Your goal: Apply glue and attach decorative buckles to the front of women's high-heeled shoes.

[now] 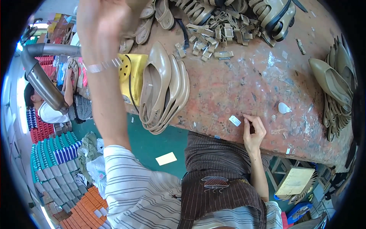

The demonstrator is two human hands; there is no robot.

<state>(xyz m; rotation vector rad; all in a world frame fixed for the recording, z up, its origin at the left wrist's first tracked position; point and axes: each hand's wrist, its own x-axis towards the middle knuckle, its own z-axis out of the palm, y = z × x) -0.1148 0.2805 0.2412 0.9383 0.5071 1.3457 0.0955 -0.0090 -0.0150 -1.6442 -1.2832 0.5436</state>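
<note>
The right grip is hovering low at the near side of the counter, thumb and index finger curling toward each other; whether their tips are meeting or pinching something tiny, one cannot tell. A small white label is lying just beside those fingertips, to their left. The left grip is showing as a blur at the upper edge, partly cut off, so its state and anything in it cannot be told; a translucent band is circling the wrist below. Just right of that forearm, nested beige pointed shoes are sitting at the counter's edge, their heels overhanging it, with a yellow object with round holes standing beside them. Beige sandals are lying near the left grip, and a heap of beige strap pieces is spreading farther right. More beige shoes are standing stacked at the right end. Beyond the left forearm, a person in a white top is sitting well apart.
</note>
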